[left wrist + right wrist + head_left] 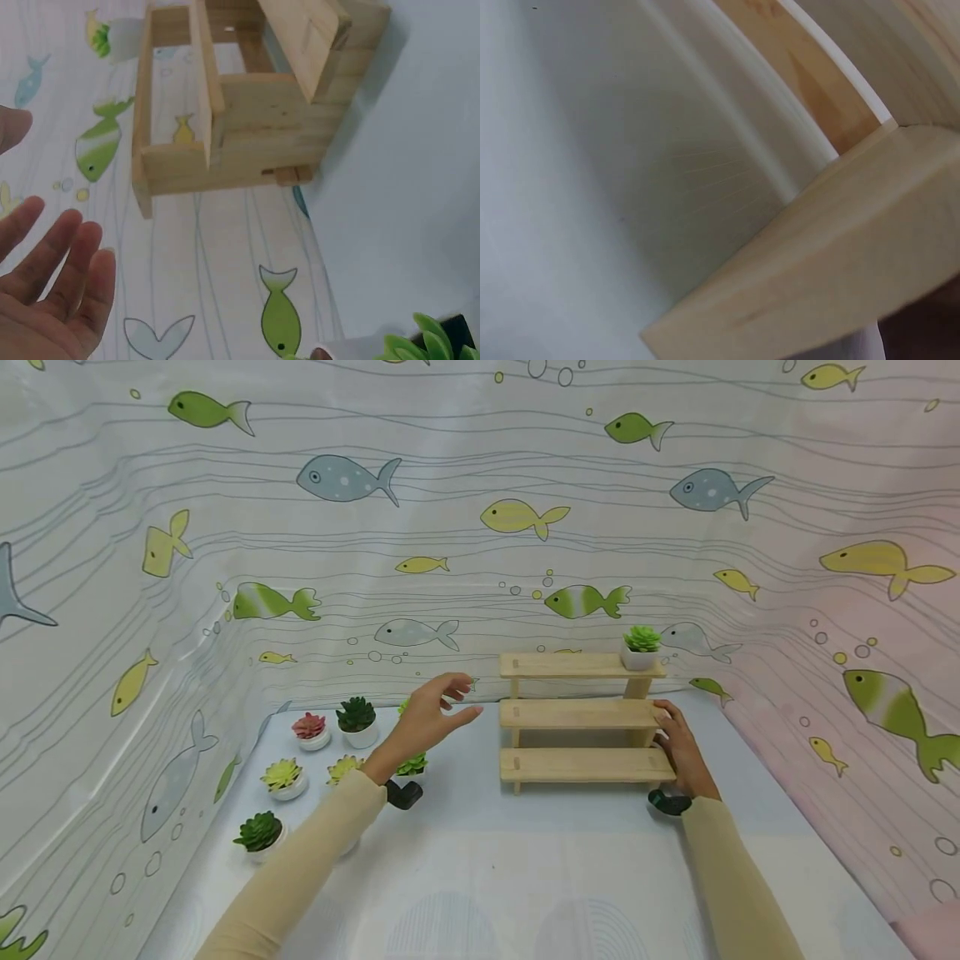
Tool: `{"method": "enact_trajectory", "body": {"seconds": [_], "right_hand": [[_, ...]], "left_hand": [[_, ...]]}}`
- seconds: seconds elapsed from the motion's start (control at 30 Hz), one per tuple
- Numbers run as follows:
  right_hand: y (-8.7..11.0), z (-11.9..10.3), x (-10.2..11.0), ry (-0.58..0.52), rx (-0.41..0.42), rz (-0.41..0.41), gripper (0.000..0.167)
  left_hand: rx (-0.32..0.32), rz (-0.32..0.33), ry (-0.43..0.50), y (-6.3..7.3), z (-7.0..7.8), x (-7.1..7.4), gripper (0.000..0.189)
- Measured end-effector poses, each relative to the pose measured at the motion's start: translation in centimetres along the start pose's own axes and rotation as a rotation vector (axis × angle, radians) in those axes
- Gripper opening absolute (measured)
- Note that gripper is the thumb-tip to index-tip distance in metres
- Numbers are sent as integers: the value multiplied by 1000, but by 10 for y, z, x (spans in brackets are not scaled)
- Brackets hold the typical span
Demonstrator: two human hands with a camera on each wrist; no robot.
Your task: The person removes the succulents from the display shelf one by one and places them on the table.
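A three-tier wooden stand stands at the back right of the table. On the right end of its top tier sits a green potted succulent. My right hand grips the stand's right side by the middle tier. In the right wrist view a wooden board fills the lower right, and the fingers cannot be made out. My left hand is raised left of the stand, fingers apart and nothing held. The left wrist view shows its spread fingers apart from the stand.
Several white-potted succulents stand at the left, among them a red one, a dark green one, a yellow-green one and another dark green one. My left arm partly hides others. A fish-patterned curtain encloses the table.
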State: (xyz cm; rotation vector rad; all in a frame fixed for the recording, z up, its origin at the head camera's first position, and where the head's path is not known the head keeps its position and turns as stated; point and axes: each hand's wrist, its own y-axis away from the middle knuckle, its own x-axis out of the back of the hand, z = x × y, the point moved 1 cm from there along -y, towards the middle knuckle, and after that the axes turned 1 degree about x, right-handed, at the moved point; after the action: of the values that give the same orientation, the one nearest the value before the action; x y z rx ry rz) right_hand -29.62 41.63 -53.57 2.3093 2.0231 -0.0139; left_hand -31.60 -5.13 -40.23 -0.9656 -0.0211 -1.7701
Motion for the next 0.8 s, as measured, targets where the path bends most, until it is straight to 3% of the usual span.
{"method": "enact_trajectory", "body": {"seconds": [0.23, 0.43, 0.8], "right_hand": [[1, 2, 2, 9, 15, 6, 41], [1, 1, 0, 10, -1, 3, 42], [-3, 1, 0, -8, -11, 14, 40]], "left_hand": [[-26, -17, 66, -25, 8, -18, 47], [1, -41, 88, -40, 14, -33, 53], [-39, -77, 117, -73, 16, -63, 52]]}}
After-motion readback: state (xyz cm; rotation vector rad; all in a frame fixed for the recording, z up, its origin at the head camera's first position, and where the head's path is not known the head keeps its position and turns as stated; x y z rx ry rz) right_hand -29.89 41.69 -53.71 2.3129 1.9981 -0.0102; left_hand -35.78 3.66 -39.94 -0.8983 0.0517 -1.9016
